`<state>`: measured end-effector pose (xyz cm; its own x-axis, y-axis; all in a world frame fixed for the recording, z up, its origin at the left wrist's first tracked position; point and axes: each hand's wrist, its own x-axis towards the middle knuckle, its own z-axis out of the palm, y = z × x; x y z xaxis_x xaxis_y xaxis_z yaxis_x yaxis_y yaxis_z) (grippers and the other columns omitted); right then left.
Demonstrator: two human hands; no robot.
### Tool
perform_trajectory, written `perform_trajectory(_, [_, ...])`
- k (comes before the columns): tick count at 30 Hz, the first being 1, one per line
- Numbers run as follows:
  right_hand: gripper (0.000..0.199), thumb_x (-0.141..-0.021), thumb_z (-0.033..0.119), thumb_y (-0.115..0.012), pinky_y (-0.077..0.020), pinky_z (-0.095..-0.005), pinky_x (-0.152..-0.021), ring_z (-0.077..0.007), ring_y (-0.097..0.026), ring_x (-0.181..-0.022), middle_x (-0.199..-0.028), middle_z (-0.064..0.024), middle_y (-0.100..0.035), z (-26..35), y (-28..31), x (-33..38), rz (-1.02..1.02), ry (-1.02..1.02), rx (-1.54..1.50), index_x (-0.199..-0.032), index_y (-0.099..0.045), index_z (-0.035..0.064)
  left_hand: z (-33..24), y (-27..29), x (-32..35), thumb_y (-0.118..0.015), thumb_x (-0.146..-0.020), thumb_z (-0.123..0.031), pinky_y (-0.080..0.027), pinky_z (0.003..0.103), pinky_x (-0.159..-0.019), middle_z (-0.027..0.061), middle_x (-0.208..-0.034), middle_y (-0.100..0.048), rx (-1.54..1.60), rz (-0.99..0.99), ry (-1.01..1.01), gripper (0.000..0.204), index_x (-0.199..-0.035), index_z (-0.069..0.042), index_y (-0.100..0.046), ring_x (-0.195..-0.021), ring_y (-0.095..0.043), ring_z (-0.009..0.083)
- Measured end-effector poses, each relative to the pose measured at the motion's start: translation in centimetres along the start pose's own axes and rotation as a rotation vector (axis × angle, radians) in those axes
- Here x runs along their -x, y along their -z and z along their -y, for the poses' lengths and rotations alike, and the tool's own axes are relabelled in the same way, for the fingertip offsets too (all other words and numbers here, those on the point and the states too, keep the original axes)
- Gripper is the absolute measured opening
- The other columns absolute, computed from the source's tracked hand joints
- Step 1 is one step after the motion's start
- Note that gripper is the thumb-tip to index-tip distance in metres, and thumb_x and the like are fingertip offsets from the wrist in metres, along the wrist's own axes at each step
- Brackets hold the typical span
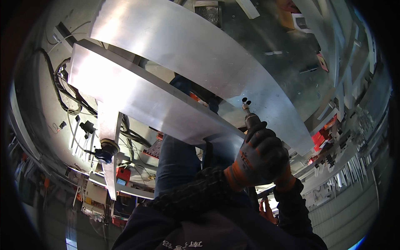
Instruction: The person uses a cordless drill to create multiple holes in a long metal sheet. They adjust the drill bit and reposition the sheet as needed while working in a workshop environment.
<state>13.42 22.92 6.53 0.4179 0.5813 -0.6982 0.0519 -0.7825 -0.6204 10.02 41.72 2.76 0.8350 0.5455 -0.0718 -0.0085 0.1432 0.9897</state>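
A hand-held power tool point(251, 120) with a dark nose and a pale tip points at a wide curved metal panel point(200, 46). Its tip is beside two dark round holes point(246, 101) in that panel; whether it touches the metal I cannot tell. My left hand point(258, 156), in a grey and orange glove, is closed round the tool. Close behind it is my right hand point(286, 180), of which mostly the orange glove cuff shows; its fingers are hidden. A second, narrower metal panel point(146, 96) lies nearer to me, its right end just left of my left hand.
On a pale beam point(109, 179) at left sits a round-headed power tool point(106, 151). Black cables point(62, 93) loop over the floor. A red device point(122, 176) lies lower left. Metal frames point(346, 75) stand at right, near red items point(320, 141). My jeans-clad leg point(175, 162) is below the narrower panel.
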Motion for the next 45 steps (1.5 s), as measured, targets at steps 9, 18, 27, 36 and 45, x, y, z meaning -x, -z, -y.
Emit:
perform_trajectory(9, [0.061, -0.101, 0.024, -0.071, -0.0476, -0.0423, -0.111, -0.0284, -0.058, -0.135, -0.145, -0.0153, -0.057, 1.0, -2.3, -1.7, -0.008, -0.061, 0.019, -0.153, -0.047, 0.0051, 1.1, -4.6, 1.5, -0.048, -0.106, -0.025, -0.04, 0.043, -0.119, 0.0139, -0.139, -0.056, 0.683, -0.406, 0.094, 0.046, -0.148, -0.008, -0.052, -0.129, -0.053, 0.0279])
perform_trajectory(18, [0.051, -0.106, 0.02, -0.064, -0.0512, -0.0385, -0.107, -0.0264, -0.06, -0.132, -0.138, -0.0132, -0.061, 0.7, -2.3, -0.2, -0.023, -0.067, 0.178, -0.152, -0.048, 0.0035, -1.4, 2.1, -0.4, -0.06, -0.099, -0.021, -0.044, 0.044, -0.114, 0.0146, -0.134, -0.06, 0.024, 0.088, -0.03, 0.042, -0.139, -0.008, -0.057, -0.127, -0.058, 0.0307])
perform_trajectory(27, [0.04, -0.107, 0.015, -0.062, -0.0557, -0.0353, -0.097, -0.0228, -0.065, -0.117, -0.125, -0.0107, -0.066, 1.9, -2.0, -5.6, -0.11, 0.095, 0.193, -0.144, -0.054, 0.0002, -3.5, 7.0, 0.5, -0.084, -0.083, -0.015, -0.052, 0.048, -0.104, 0.0147, -0.123, -0.07, -0.345, 0.352, -0.029, 0.037, -0.116, -0.009, -0.069, -0.119, -0.067, 0.0363])
perform_trajectory(36, [0.033, -0.107, 0.019, -0.063, -0.0538, -0.0272, -0.068, -0.0116, -0.062, -0.078, -0.09, 0.0006, -0.061, -1.0, -1.1, -1.1, 0.021, -0.168, -0.664, -0.133, -0.058, -0.0006, 2.0, 13.1, 1.7, -0.087, -0.09, -0.015, -0.059, 0.035, -0.091, 0.0118, -0.129, -0.068, 0.059, 0.051, 0.902, 0.06, -0.141, -0.004, -0.057, -0.111, -0.068, 0.0214])
perform_trajectory(45, [0.033, -0.104, 0.024, -0.069, -0.0537, -0.0295, -0.066, -0.0133, -0.063, -0.074, -0.083, -0.0004, -0.061, 0.5, -0.9, -0.7, 0.025, -0.516, -1.169, -0.126, -0.061, 0.0011, 3.0, 12.2, -2.3, -0.071, -0.099, 0.005, -0.056, 0.036, -0.107, 0.0086, -0.142, -0.066, 0.095, 0.329, 0.603, 0.063, -0.156, -0.009, -0.05, -0.13, -0.064, 0.021])
